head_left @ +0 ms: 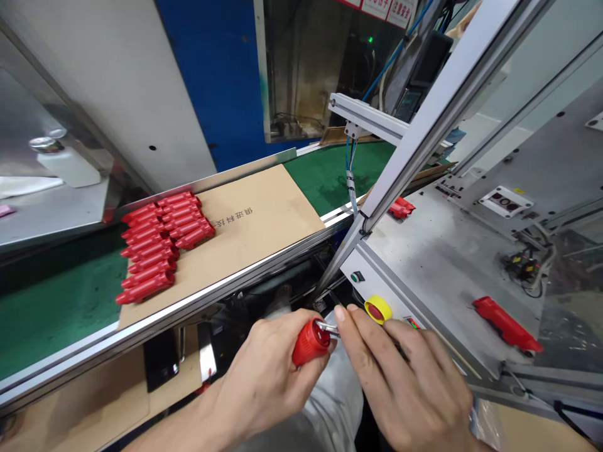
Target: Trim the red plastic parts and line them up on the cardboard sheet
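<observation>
a red part is held upfront in the left hand, clamped between the thumb and the curled fingers, with its open end turned towards the right hand. by the right hand a slim metal tool is gripped, the fingertips being closed on it and most of its length being hidden behind them; its tip is set at the mouth of the red part, though how deep it reaches cannot be told. both hands are held above the person's lap, between the conveyor and the machine. on the left, two columns of red pieces are laid on a cardboard sheet, which is printed with dark characters and supported on a green belt. on the right, a single red piece is left lying on the metal plate of the machine, and a few more are seen farther back, partly covered by the slanted frame post. a yellow-ringed red button is mounted just beyond the right hand. at the far left, a white bottle is stood on a metal shelf.
</observation>
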`<state>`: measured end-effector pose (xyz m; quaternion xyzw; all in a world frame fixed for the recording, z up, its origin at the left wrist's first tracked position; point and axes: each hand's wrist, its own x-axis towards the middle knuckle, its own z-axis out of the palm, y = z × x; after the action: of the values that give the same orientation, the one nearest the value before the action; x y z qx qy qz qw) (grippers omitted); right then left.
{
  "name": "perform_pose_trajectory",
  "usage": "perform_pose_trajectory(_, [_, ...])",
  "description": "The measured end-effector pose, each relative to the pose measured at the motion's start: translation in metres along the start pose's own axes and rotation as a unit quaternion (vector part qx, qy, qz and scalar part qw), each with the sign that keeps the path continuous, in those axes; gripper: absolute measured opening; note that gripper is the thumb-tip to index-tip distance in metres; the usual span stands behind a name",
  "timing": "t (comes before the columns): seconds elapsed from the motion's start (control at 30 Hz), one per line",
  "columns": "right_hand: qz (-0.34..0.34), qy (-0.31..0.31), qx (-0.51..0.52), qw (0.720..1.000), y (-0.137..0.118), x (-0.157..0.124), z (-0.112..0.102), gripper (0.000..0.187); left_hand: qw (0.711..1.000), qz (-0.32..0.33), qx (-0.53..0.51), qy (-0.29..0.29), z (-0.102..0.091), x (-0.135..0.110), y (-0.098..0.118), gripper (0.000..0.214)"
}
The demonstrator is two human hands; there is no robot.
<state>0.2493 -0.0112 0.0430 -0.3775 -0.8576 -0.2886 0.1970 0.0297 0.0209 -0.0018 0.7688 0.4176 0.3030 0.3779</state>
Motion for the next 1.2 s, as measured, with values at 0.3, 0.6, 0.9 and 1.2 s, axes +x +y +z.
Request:
perform_pose_trajectory(0.3, [0.016,-0.019,0.0,1.0,0.0,-0.002,0.002,0.038,0.997,-0.059,0.022,-0.04,0.001,0.004,0.002,0.01])
perform_pose_trajectory(0.6, [0.044,-0.023,0.059,0.997,0.0,-0.017,0.018,0.044,0.997,-0.064,-0.005,-0.05,-0.002,0.005,0.003,0.01])
perform_pose_trajectory(0.9, [0.08,-0.003,0.118,0.99,-0.002,-0.023,0.027,0.056,0.996,-0.067,-0.018,-0.058,-0.002,0.007,0.003,0.007])
perform_pose_trajectory(1.2, [0.104,0.016,0.213,0.971,-0.001,-0.024,0.035,0.061,0.999,-0.026,0.008,-0.028,0.002,0.006,0.0,0.018])
